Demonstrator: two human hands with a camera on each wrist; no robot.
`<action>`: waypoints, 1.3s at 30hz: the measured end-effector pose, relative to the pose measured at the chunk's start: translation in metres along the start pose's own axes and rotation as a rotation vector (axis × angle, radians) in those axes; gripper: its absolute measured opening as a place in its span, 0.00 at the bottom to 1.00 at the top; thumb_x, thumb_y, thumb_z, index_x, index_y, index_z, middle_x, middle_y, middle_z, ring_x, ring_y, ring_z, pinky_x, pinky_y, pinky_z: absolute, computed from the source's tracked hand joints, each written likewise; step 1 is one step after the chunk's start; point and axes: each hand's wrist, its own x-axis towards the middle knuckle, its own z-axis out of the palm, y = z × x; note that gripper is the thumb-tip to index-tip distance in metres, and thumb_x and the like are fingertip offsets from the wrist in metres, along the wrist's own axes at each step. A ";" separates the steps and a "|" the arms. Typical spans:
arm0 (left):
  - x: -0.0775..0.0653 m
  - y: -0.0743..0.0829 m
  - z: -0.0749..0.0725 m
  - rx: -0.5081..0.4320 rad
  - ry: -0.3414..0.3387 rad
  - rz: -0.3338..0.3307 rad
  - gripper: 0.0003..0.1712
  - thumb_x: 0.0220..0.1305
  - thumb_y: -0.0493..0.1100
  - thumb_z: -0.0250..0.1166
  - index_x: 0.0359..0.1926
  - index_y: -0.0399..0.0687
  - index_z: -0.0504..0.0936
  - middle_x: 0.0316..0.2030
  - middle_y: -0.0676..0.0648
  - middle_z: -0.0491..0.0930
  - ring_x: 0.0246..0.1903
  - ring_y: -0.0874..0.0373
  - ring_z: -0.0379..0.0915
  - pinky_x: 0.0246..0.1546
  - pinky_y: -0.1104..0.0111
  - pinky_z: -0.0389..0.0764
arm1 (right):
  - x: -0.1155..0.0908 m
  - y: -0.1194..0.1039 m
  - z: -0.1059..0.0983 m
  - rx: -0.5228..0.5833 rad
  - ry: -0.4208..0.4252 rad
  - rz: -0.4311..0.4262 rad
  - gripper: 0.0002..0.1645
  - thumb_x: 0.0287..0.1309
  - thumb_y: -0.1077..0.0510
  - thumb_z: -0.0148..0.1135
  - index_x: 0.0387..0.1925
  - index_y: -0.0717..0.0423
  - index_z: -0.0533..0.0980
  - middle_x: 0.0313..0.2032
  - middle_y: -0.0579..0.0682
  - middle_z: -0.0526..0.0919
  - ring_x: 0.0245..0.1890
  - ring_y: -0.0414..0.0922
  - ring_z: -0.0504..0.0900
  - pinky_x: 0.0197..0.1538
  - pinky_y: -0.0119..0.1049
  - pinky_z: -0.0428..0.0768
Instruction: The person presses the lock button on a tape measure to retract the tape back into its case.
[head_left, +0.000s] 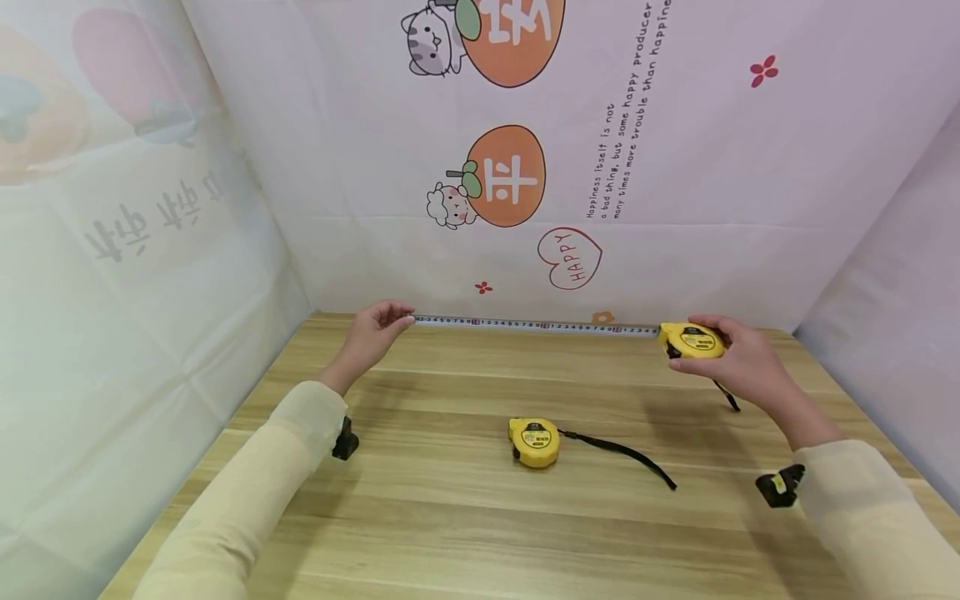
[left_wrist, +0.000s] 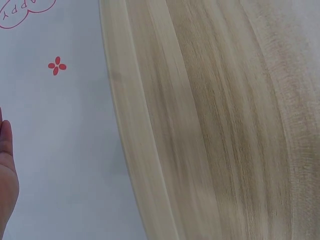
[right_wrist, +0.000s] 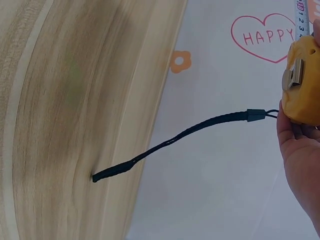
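My right hand [head_left: 742,357] grips a yellow tape measure [head_left: 693,339] near the back right of the table. From it a silver blade [head_left: 517,326] with black and red numbers runs straight across to the left. At the blade's end my left hand [head_left: 377,327] pinches the tip between thumb and fingers. The right wrist view shows the case's metal clip [right_wrist: 297,72] and its black strap [right_wrist: 200,126] hanging loose. A second yellow tape measure [head_left: 536,443] lies on the table between the forearms, its own strap [head_left: 626,452] trailing right.
The wooden table [head_left: 450,533] meets a white printed cloth [head_left: 360,192] hanging behind it, close to the stretched blade. Further cloth hangs at the left [head_left: 225,250] and right [head_left: 900,283] sides. Dark wrist cameras sit at the left [head_left: 346,440] and right [head_left: 780,487] cuffs.
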 end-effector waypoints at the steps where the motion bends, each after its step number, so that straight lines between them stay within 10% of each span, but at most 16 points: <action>1: 0.000 0.001 0.000 0.000 -0.002 0.000 0.13 0.70 0.35 0.59 0.51 0.28 0.78 0.44 0.35 0.79 0.45 0.40 0.74 0.48 0.53 0.77 | 0.000 0.000 0.000 -0.002 0.000 -0.001 0.52 0.51 0.42 0.73 0.68 0.64 0.62 0.55 0.66 0.71 0.47 0.54 0.73 0.34 0.24 0.73; 15: 0.015 -0.035 0.004 -0.017 -0.004 -0.008 0.14 0.70 0.41 0.61 0.51 0.38 0.80 0.43 0.39 0.80 0.41 0.55 0.75 0.42 0.65 0.77 | 0.001 0.000 0.003 0.013 -0.007 -0.011 0.51 0.51 0.42 0.73 0.68 0.63 0.62 0.57 0.66 0.71 0.48 0.54 0.73 0.35 0.24 0.73; 34: 0.017 -0.036 0.010 -0.044 -0.019 0.034 0.14 0.69 0.42 0.62 0.50 0.39 0.81 0.42 0.40 0.80 0.41 0.51 0.75 0.48 0.47 0.75 | 0.003 -0.006 0.007 0.019 0.001 -0.017 0.52 0.50 0.42 0.74 0.67 0.64 0.63 0.56 0.66 0.72 0.48 0.56 0.74 0.35 0.24 0.73; 39: 0.016 -0.034 0.011 -0.011 -0.013 0.023 0.14 0.69 0.44 0.62 0.50 0.42 0.81 0.41 0.45 0.80 0.42 0.52 0.76 0.46 0.56 0.78 | 0.002 -0.008 0.008 0.027 -0.010 -0.013 0.52 0.50 0.41 0.74 0.67 0.64 0.62 0.56 0.65 0.71 0.48 0.55 0.73 0.35 0.25 0.74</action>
